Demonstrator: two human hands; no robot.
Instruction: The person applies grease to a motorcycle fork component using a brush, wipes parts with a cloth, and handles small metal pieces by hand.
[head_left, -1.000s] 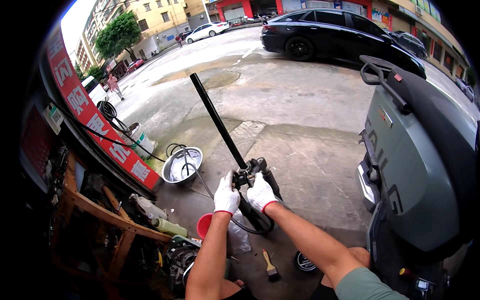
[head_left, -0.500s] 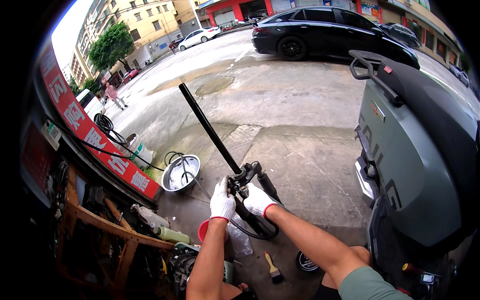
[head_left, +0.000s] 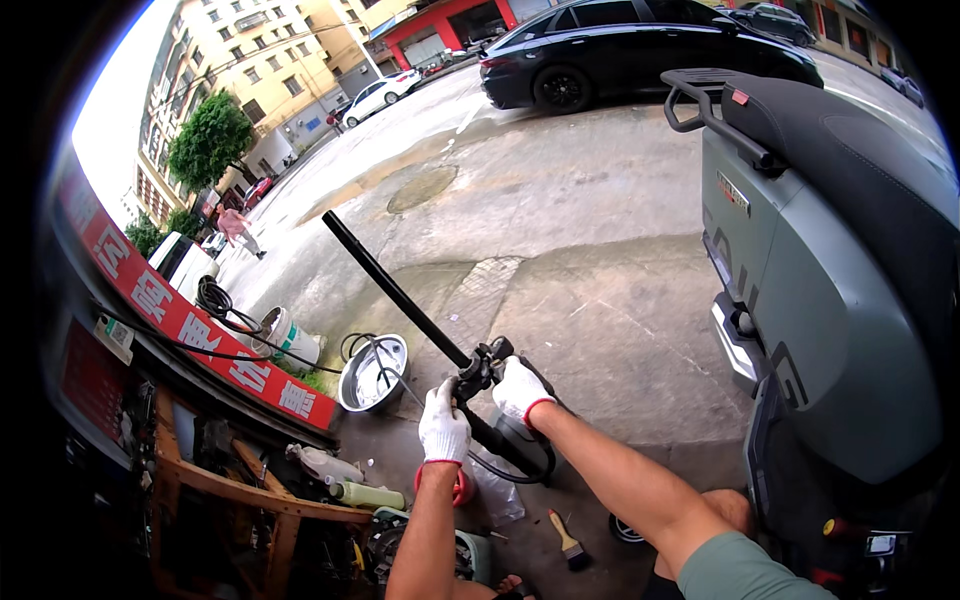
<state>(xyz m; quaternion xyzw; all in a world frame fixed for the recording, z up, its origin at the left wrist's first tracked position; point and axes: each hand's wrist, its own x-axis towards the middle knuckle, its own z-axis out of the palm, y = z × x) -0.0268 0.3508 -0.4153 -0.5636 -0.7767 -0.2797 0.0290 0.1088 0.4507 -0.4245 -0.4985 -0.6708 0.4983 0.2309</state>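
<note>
A long black metal pole (head_left: 395, 285) leans up and to the left in front of me, with a bulky dark joint fitting (head_left: 478, 372) at its lower end. Below the joint a thick black tube (head_left: 500, 440) runs down toward the ground, and a black hose (head_left: 545, 470) loops beside it. My left hand (head_left: 443, 428), in a white knitted glove with red trim, closes on the left side of the fitting. On its right side my right hand (head_left: 522, 390), gloved alike, is closed too. The gloves and fitting hide the exact finger contact.
A metal basin (head_left: 374, 372) and a white bucket (head_left: 290, 335) stand at the left. Below lie a paintbrush (head_left: 568, 540) and a clear plastic bag (head_left: 497, 492). Left is a cluttered wooden frame (head_left: 265, 490); right, a grey scooter (head_left: 800, 290). A person (head_left: 236, 230) walks beyond.
The pole has tipped lower and farther left, its joint turning with it. My right hand has shifted up around the joint's right side. The whole view has also swung slightly.
</note>
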